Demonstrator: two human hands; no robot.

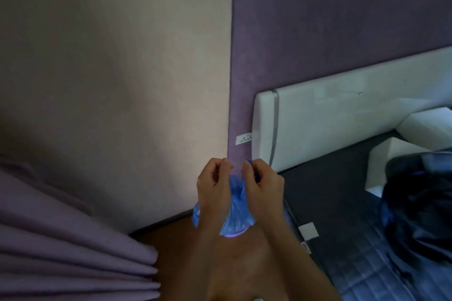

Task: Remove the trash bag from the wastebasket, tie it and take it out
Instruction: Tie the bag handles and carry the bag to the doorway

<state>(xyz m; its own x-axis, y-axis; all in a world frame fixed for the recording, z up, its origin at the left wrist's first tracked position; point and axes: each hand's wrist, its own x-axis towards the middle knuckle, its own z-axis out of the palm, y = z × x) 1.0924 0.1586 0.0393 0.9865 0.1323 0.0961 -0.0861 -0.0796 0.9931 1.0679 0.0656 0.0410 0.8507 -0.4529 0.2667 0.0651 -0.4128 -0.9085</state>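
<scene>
Blue trash bag (234, 210) in 2 hands' grip

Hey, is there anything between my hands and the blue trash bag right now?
Nothing visible. Both the left hand and the right hand are already closed on the gathered top of the blue trash bag, which hangs between them above the floor, beside the bed.
</scene>
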